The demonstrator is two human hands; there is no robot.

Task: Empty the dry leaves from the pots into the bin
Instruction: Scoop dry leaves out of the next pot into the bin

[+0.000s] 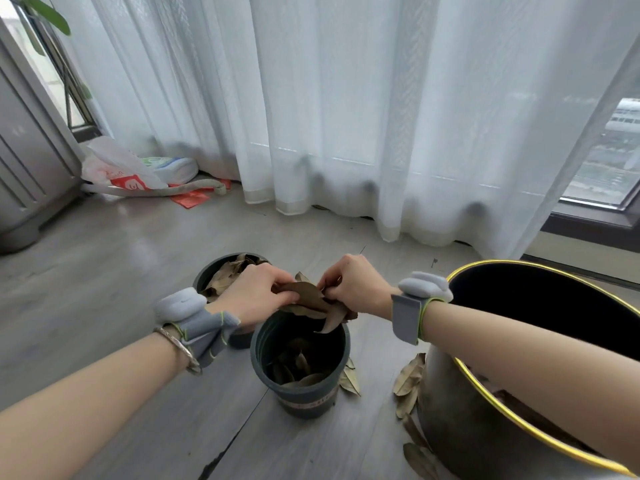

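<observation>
Head view: your left hand and right hand both pinch a clump of dry leaves just above the near pot. Keep both grips snug and carry it right, over the bin, so nothing joins the leaves on the floor.

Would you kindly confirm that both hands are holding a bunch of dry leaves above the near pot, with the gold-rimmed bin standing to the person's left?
Not quite: the gold-rimmed bin stands to the person's right, not left, as the head view shows. The rest holds: the left hand and right hand both hold a bunch of dry leaves above the near pot.
</observation>
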